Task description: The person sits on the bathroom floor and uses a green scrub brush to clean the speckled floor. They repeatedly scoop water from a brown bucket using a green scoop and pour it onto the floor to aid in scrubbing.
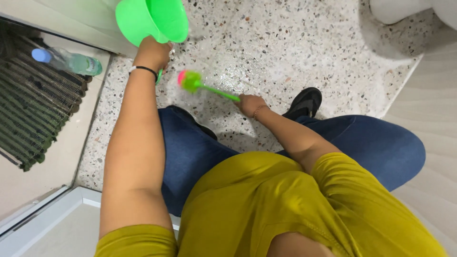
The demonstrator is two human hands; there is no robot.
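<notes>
My left hand grips the handle of a bright green plastic scoop, held tilted above the wet speckled terrazzo floor. A thin stream of water falls from the scoop. My right hand is closed around the green handle of a scrubbing brush. Its green and pink head rests on the floor between my hands. I squat in blue jeans and black shoes.
A plastic bottle with a blue cap lies on a dark ribbed mat at the left, beyond a white door frame. A white fixture base stands at the top right. Pale wall panelling runs down the right side.
</notes>
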